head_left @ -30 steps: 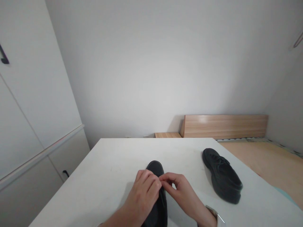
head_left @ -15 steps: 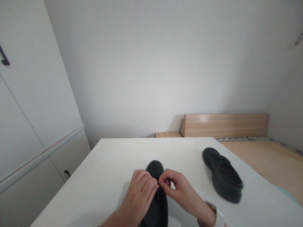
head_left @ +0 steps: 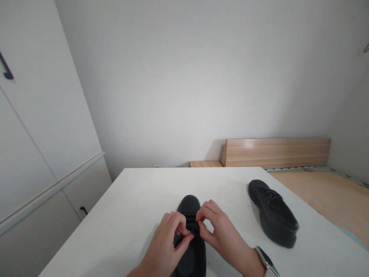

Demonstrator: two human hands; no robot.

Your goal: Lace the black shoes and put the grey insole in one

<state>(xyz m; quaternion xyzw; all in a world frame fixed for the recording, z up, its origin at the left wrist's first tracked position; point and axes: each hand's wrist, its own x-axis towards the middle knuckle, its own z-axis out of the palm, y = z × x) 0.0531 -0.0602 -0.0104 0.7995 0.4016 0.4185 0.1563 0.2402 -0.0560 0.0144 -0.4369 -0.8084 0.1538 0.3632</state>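
Note:
A black lace-up shoe point(head_left: 189, 202) lies on the white table right in front of me, its toe pointing away. Both hands are at its lacing. My left hand point(head_left: 170, 240) pinches thumb and fingers together over the shoe's left side, on a black shoelace that is mostly hidden by the fingertips. From the right, my right hand point(head_left: 217, 227) pinches at the other side of the lacing, also on the shoelace. Dark laces point(head_left: 192, 223) show between the two hands. A watch sits on my right wrist.
A second black lace-up shoe point(head_left: 273, 213) stands at the right of the white table point(head_left: 138, 200). Beyond the table's right edge is a bed with a wooden headboard point(head_left: 276, 152). White cabinets point(head_left: 43, 127) with black handles rise on the left.
My left hand has turned and its fingers have parted from the right hand's, uncovering the lacing. My right hand has shifted slightly up and to the right.

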